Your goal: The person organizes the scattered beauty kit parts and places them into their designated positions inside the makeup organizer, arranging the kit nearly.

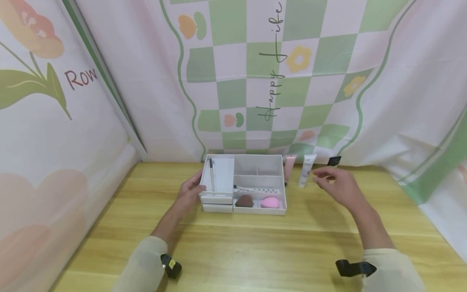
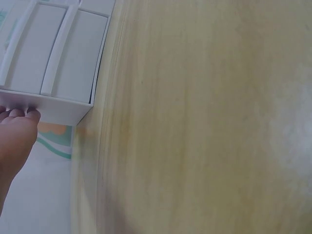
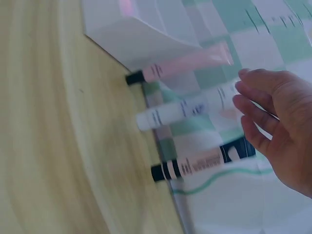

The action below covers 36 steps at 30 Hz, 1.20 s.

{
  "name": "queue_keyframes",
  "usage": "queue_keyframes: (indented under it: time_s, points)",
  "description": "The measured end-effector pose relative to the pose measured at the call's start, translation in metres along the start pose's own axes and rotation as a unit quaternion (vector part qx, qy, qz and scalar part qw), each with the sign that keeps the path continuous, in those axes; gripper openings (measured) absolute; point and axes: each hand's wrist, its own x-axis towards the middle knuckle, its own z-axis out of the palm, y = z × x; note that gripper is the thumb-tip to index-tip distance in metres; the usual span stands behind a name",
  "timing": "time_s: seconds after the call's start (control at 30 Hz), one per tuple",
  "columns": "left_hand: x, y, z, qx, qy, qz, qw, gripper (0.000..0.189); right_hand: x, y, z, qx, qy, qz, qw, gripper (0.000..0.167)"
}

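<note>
A white desk organizer (image 1: 258,165) stands on the table. My left hand (image 1: 188,192) rests against its left wall, fingertips touching the outside (image 2: 63,109). To the organizer's right stand a pink tube (image 3: 190,63) with a black cap, a white tube (image 3: 175,111) and a pink-and-black tube (image 3: 204,162). My right hand (image 1: 337,184) hovers beside the white tube, in front of the pink-and-black one. Its fingers are loosely bent and hold nothing. In the right wrist view, the fingertips are near the upper ends of the white and pink-and-black tubes.
Inside the organizer are a brown makeup sponge (image 1: 244,201), a pink makeup sponge (image 1: 270,202), a slim dotted item (image 1: 259,190) and a thin pen-like stick (image 1: 211,174) on the left. Two drawers (image 1: 217,200) face front. A patterned curtain (image 1: 233,93) hangs behind the wooden table (image 1: 237,251).
</note>
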Motion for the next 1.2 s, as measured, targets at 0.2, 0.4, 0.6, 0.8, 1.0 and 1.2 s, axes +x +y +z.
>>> queue_keyframes:
  time_s: [0.2, 0.4, 0.6, 0.8, 1.0, 1.2]
  points:
    - [0.000, 0.000, -0.001, 0.000, -0.004, 0.003, 1.0000, 0.068, 0.006, 0.021, -0.019, 0.048, 0.091, 0.060, 0.9928, 0.026]
    - [0.001, -0.001, -0.001, 0.002, -0.004, 0.010, 0.9999, 0.068, 0.018, 0.041, -0.032, 0.105, 0.126, 0.145, 0.9757, 0.045]
    - [0.001, -0.002, -0.002, -0.002, -0.002, 0.006, 1.0000, 0.068, 0.027, 0.057, -0.034, 0.090, 0.059, 0.167, 0.9800, 0.061]
    - [0.002, -0.002, -0.002, -0.007, -0.005, 0.007, 0.9999, 0.069, 0.028, 0.070, -0.029, 0.142, 0.007, 0.171, 0.9750, 0.069]
    - [0.002, -0.002, -0.002, -0.004, -0.007, 0.009, 0.9999, 0.070, 0.030, 0.080, -0.019, 0.200, -0.015, 0.166, 0.9656, 0.067]
    - [0.001, -0.001, -0.003, 0.000, -0.003, 0.000, 1.0000, 0.068, 0.030, 0.085, -0.010, 0.257, -0.010, 0.166, 0.9520, 0.039]
